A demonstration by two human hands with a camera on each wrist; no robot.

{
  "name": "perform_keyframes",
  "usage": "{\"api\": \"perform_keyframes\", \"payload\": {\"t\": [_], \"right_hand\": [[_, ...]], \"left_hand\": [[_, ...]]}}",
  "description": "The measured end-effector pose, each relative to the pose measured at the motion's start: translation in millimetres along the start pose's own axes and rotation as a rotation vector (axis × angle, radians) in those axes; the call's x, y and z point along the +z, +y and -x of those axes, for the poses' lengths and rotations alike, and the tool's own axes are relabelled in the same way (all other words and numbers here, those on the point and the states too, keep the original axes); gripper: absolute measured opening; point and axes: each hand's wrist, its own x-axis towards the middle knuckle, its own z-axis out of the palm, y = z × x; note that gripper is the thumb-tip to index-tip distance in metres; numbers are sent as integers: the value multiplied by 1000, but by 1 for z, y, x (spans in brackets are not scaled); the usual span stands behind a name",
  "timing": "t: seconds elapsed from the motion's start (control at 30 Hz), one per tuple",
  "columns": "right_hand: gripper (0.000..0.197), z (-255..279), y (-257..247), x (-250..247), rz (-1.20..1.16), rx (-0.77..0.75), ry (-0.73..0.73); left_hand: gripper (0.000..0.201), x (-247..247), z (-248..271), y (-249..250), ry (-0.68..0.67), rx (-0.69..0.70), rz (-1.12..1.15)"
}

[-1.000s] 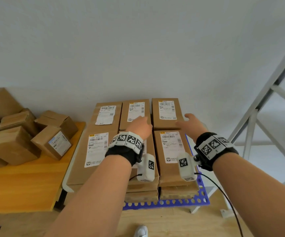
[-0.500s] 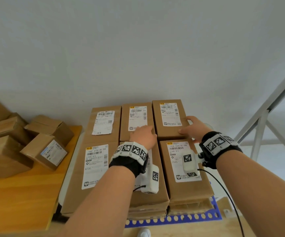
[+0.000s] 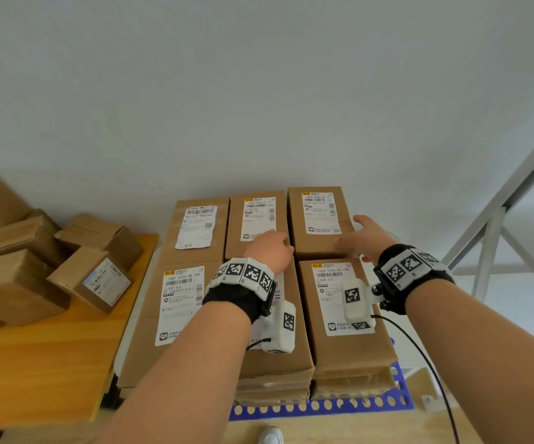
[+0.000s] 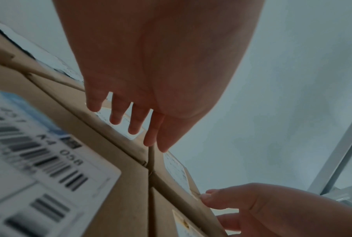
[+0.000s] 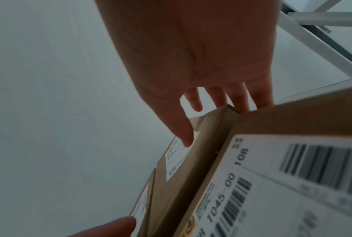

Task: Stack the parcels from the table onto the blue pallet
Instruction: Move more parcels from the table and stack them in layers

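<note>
Brown labelled parcels fill the blue pallet point(image 3: 323, 406) in stacked rows. My left hand point(image 3: 270, 248) lies with straight fingers on the near end of the back middle parcel point(image 3: 257, 216), beside the seam with the back right parcel point(image 3: 318, 219). In the left wrist view the left hand point(image 4: 130, 121) holds nothing. My right hand point(image 3: 363, 238) is spread at the back right parcel's near right corner. Its thumb rests on the top and its fingers reach along the right side. The right wrist view shows my right hand point(image 5: 211, 112) with the thumb at the label's edge.
Several loose parcels point(image 3: 92, 277) lie piled on the orange wooden table point(image 3: 44, 363) to the left of the pallet. A grey metal frame point(image 3: 499, 225) stands at the right. A white wall is close behind the stack. A white shoe point(image 3: 270, 435) shows at the bottom.
The view has come closer to the stack. My right hand has shifted from the back right parcel's near edge to its right corner and spread. The left hand has barely moved.
</note>
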Motion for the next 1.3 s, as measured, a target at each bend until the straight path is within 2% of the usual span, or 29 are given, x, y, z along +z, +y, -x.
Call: {"api": "perform_keyframes", "payload": {"t": [0.17, 0.33, 0.67, 0.93, 1.1, 1.3], "right_hand": [[72, 6, 1, 2, 17, -47, 19], [51, 15, 8, -3, 66, -80, 15], [60, 5, 16, 8, 37, -84, -47], [60, 5, 17, 4, 16, -76, -51], [59, 5, 19, 4, 29, -97, -50], [54, 7, 21, 4, 51, -121, -48]], "left_hand": [[41, 0, 9, 4, 24, 0, 28], [43, 7, 15, 6, 27, 6, 2], [50, 27, -11, 4, -44, -47, -179], [49, 28, -7, 5, -34, -42, -98], [46, 27, 2, 12, 9, -31, -104], [44, 26, 7, 13, -1, -40, -101]]}}
